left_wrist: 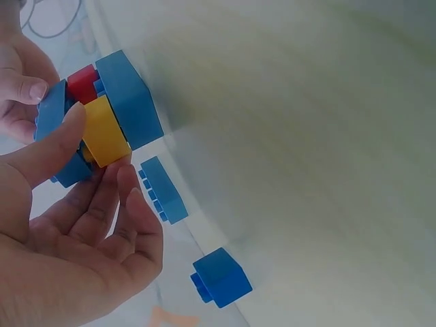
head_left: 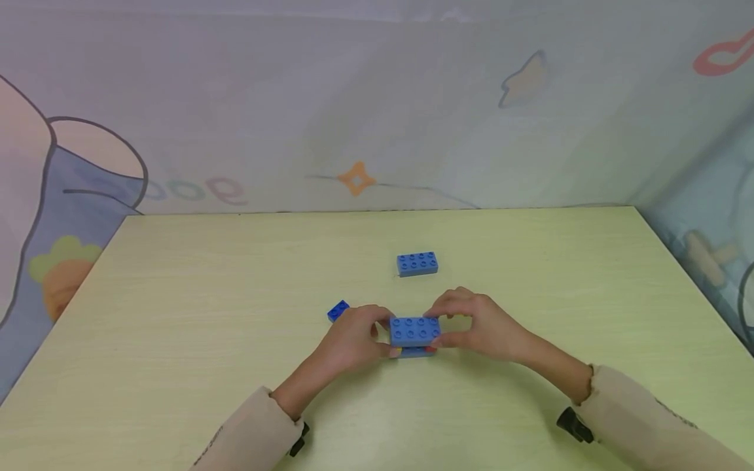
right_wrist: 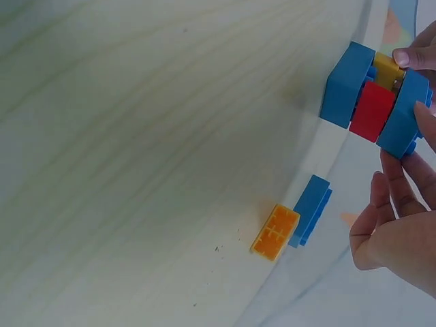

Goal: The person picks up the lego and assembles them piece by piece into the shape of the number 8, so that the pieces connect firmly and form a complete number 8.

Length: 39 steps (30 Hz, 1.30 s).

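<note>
Both hands are at a small stack of toy building bricks in the head view. A long blue brick (head_left: 415, 333) tops it, and another long blue brick (left_wrist: 129, 102) forms its base. Sandwiched between them are a yellow brick (left_wrist: 105, 131) and a red brick (right_wrist: 372, 112), side by side with a gap. My left hand (head_left: 357, 337) pinches the yellow end, its thumb tip on the yellow brick and fingers on the far side. From the other end, my right hand (head_left: 487, 325) holds the top blue brick between thumb and fingers.
Beyond the stack on the light wooden table (head_left: 206, 294) lies a loose long blue brick (head_left: 417, 264). A smaller dark blue brick (head_left: 338, 311) sits by my left hand. An orange brick (right_wrist: 275, 232) shows in the right wrist view. A printed cloth (head_left: 377, 98) hangs behind the table.
</note>
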Motion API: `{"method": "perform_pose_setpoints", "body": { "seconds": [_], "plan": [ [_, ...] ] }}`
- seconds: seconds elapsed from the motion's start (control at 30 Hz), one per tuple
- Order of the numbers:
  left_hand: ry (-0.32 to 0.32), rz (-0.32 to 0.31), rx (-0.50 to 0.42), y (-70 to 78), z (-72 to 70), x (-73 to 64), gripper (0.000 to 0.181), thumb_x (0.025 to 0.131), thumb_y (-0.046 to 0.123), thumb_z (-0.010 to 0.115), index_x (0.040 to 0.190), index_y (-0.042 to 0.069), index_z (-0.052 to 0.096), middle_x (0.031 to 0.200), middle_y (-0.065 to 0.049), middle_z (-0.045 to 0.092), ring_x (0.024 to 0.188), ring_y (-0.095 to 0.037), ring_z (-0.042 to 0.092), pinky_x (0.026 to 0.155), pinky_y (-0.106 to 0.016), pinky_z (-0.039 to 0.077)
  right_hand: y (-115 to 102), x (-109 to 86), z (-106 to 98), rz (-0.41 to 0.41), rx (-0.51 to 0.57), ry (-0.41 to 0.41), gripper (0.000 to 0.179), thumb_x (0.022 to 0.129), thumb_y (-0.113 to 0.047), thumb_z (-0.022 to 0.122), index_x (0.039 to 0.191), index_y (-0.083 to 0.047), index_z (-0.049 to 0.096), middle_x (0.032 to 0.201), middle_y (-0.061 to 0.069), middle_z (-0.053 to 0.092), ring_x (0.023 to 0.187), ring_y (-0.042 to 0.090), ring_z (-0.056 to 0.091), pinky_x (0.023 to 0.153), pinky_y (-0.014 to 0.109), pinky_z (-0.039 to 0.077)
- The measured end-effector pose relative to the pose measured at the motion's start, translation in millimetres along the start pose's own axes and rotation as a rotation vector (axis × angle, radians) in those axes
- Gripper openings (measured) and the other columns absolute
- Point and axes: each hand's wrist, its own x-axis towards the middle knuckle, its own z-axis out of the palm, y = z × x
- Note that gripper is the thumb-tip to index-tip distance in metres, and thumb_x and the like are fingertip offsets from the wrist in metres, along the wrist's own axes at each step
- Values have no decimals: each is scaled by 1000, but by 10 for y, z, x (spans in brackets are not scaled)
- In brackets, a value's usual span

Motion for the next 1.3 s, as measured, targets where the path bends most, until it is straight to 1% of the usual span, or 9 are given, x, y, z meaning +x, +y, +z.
{"method": "perform_pose_setpoints", "body": {
  "seconds": [0.13, 0.3, 0.43, 0.57, 0.63, 0.73, 0.93, 1.2, 1.3],
  "plan": [
    [-11, 2, 3, 2, -2, -6, 35, 75, 12, 75, 106, 3, 64, 93, -1, 62, 78, -18, 52, 66, -27, 42, -7, 3, -5, -2, -16, -13, 31, 75, -12, 74, 104, -4, 67, 100, -1, 62, 96, 19, 50, 78, 39, 45],
    [-37, 22, 27, 30, -42, -27, 42, 75, 11, 75, 114, 3, 60, 100, -5, 62, 86, -21, 56, 70, -30, 45, -16, 14, -9, -33, -54, -6, 32, 73, -12, 76, 103, -5, 68, 99, -2, 62, 95, 18, 50, 77, 40, 43],
    [-49, 19, 9, 67, -92, -48, 47, 77, 17, 74, 118, 3, 57, 107, -7, 61, 94, -22, 56, 74, -33, 46, -13, 17, -11, -65, -87, 6, 31, 72, -14, 77, 101, -6, 69, 97, -3, 63, 93, 17, 49, 76, 38, 39],
    [-17, 39, -12, 97, -129, -71, 40, 80, 22, 71, 114, 4, 61, 108, -5, 62, 95, -22, 57, 74, -34, 46, -16, 17, -21, -54, -97, 3, 30, 74, -16, 76, 101, -7, 69, 97, -3, 62, 93, 18, 48, 75, 39, 31],
    [3, 62, -13, 101, -135, -80, 34, 80, 20, 71, 110, 5, 63, 106, -4, 63, 93, -22, 57, 74, -34, 46, -27, 16, -30, -41, -96, -4, 30, 75, -18, 76, 102, -7, 69, 98, -3, 61, 94, 19, 48, 73, 39, 28],
    [28, 85, -21, 93, -124, -85, 29, 80, 16, 71, 107, 5, 65, 104, -4, 64, 91, -22, 58, 74, -33, 46, -33, 16, -40, -32, -90, -15, 31, 75, -18, 75, 103, -7, 68, 98, -2, 61, 95, 19, 48, 71, 38, 26],
    [55, 84, -54, 78, -94, -91, 30, 79, 13, 71, 106, 3, 65, 103, -5, 64, 90, -21, 58, 74, -32, 47, -22, 26, -37, -21, -92, -27, 31, 75, -17, 75, 103, -7, 68, 99, -2, 61, 96, 20, 49, 74, 39, 27],
    [63, 64, -75, 66, -71, -97, 30, 79, 13, 72, 106, 4, 65, 102, -4, 64, 90, -21, 58, 73, -31, 47, -20, 20, -23, -29, -90, -19, 31, 76, -21, 75, 103, -7, 68, 100, -2, 61, 96, 20, 50, 77, 43, 28],
    [65, 58, -83, 56, -57, -100, 30, 79, 14, 72, 106, 4, 65, 102, -4, 64, 90, -20, 58, 73, -31, 47, -5, 14, -14, -39, -72, -16, 31, 75, -18, 75, 103, -6, 68, 99, -2, 62, 95, 19, 51, 79, 42, 32]
  ]
}}
